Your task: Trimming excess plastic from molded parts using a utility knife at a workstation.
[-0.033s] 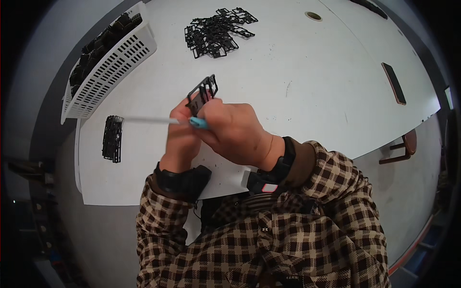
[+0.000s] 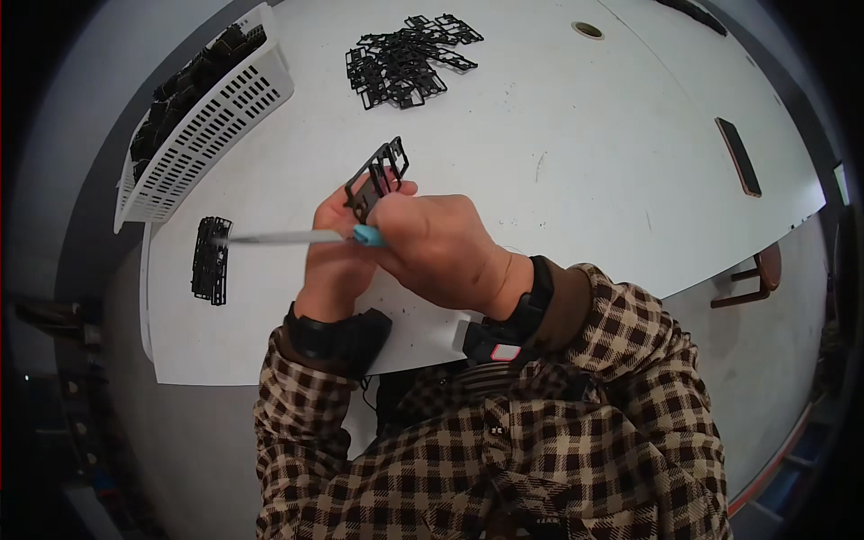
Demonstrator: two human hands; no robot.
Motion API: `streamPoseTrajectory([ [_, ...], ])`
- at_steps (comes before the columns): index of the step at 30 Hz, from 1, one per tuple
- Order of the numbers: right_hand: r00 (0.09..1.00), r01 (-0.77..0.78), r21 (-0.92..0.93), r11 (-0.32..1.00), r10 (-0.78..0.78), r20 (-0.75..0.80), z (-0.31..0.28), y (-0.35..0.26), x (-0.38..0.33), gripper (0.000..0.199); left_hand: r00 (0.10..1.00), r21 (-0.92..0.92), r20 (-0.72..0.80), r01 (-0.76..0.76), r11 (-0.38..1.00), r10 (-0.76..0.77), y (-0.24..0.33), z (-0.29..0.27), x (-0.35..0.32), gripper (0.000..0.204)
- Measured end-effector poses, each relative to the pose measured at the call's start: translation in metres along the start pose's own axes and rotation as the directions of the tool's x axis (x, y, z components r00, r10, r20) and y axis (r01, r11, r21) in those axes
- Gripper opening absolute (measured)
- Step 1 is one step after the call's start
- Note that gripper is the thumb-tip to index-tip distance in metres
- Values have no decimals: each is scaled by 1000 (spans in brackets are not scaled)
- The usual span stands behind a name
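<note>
Black plastic openwork frame (image 2: 364, 193), just off centre toward eleven o'clock, is pinched in the left hand (image 2: 329, 225), fingers partly hidden; the right hand (image 2: 441, 243) closes around a thin grey blade-like tool with a light-blue handle (image 2: 367, 236), tip toward nine. This piece looks unfinished. The neat stack of black frames (image 2: 211, 261) at nine o'clock seems done, the loose black heap (image 2: 400, 63) at twelve seemingly left; the slotted white plastic basket (image 2: 281, 81) at ten holds dark pieces, status unclear.

Both hands (image 2: 441, 243) curl close together, right fisted.
</note>
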State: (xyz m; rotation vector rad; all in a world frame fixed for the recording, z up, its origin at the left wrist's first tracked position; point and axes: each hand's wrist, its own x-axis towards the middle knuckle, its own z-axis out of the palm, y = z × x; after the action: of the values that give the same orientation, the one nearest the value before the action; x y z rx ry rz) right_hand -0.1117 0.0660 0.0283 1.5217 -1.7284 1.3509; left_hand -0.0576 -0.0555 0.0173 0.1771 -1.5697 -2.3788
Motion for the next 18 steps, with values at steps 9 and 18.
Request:
streamPoseTrajectory([
  [9,937,104,57,993,-117,329,-3,4,-7,18,954,-258,14,292,921,-299,20,-12,-2,36],
  [18,862,-106,-249,963,213,459,-92,61,-14,32,904,-168,-151,376,911,-401,21,-16,1,30],
])
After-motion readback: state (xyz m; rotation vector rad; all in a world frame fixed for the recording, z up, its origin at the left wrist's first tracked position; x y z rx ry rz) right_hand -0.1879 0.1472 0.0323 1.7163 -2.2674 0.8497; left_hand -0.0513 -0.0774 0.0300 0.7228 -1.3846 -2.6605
